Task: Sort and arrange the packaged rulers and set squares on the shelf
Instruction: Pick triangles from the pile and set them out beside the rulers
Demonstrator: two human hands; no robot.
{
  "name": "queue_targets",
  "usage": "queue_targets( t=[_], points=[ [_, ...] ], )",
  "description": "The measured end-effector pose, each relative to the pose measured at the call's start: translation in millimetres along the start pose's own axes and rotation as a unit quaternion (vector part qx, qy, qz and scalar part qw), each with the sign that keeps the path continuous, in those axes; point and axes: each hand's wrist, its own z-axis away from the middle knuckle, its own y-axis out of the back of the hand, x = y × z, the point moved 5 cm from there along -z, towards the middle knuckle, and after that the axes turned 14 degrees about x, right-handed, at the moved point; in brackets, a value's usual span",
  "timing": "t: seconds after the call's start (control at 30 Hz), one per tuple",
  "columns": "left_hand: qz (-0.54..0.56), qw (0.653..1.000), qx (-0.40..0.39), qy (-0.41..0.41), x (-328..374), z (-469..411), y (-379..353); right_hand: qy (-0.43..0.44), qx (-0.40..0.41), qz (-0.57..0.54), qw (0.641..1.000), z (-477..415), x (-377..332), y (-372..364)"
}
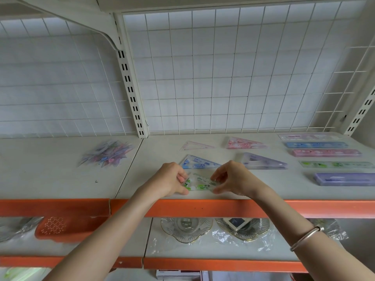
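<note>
There's plenty of room on the left of the shelf [60,179]: a broad bare stretch runs from the loose heap of packets [106,153] forward to the orange front lip [203,207]. Centre front is taken up by the left hand [172,181] and right hand [231,177] on the green set square [199,183], with the blue set square [199,162] just behind. To the right, the purple set square [263,161] and the column of rulers [324,153] leave only a narrow lane between them. The wire grid [223,78] closes the back, and there's ample height overhead.
</note>
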Motion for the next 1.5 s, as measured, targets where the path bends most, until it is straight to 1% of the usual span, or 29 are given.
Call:
queue_targets(
  t=[0.27,0.5,0.77,0.87,1.03,1.27,1.4,1.5],
  points=[
    [0.002,1.0,-0.005,-0.013,2.0,-1.5,-1.8,0.001,-0.006,0.018,1.0,-2.0,2.5,-0.4],
    [0.022,1.0,0.0,0.0,-1.3,-1.0,-3.1,0.011,0.0,0.031,0.999,-3.1,0.5,-1.3],
    [0.019,0.998,0.048,0.024,-5.3,5.1,-0.2,0.009,0.011,0.038,0.999,-3.4,-10.4,-3.1],
    [0.019,0.997,0.069,0.034,-11.7,1.8,5.6,0.02,0.016,0.043,0.999,-8.2,-19.9,-7.4],
    [0.009,0.994,0.102,0.038,-28.9,-8.6,29.6,0.055,0.047,0.055,0.996,-27.0,-46.1,-17.0],
    [-0.001,0.991,0.126,0.052,-61.1,-45.6,67.5,0.085,0.043,0.058,0.994,-74.7,-84.5,-43.4],
    [0.013,0.987,0.15,0.06,-78.7,-66.6,76.0,0.075,0.028,0.074,0.994,-109.4,-92.9,-67.6],
    [0.018,0.987,0.144,0.063,-88.5,-79.6,74.8,0.063,0.017,0.089,0.994,-126.2,-94.1,-83.0]
  ],
)
